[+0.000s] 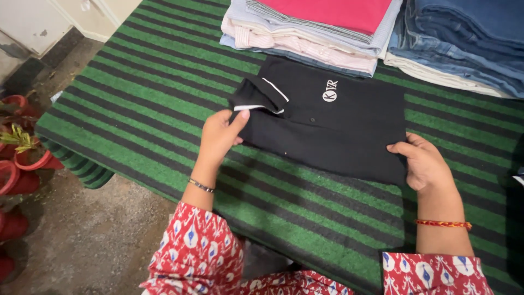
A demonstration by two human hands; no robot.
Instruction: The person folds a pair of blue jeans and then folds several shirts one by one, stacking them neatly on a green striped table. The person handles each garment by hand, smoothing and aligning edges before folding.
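Two hands work one garment. A black polo shirt [333, 131], folded into a rectangle, lies on the counter [164, 109], which is covered in a green cloth with dark stripes. Its collar, edged in white, points toward the left; a small white emblem sits on the chest.

Left hand [218, 136]: fingers closed on the shirt's edge just below the collar, thumb on top of the fabric. A thin metal bangle [201, 186] sits on that wrist.

Right hand [426, 164]: fingers pinched on the shirt's hem end at the right, thumb over the cloth, the other fingers tucked under. A red thread band [443, 223] circles that wrist. Both sleeves [202, 257] are red with a white and blue print.

Beyond the shirt, at the far edge of the counter, two piles. The stack of folded shirts [316, 27] has a pink one on top, striped pale ones under it, and touches the black shirt's far edge. The stack of folded jeans [464, 38], blue denim, stands just beside it to the right.

On the floor to the left, red clay pots [33, 158]; one holds a small green plant, contents of the others cannot be made out.
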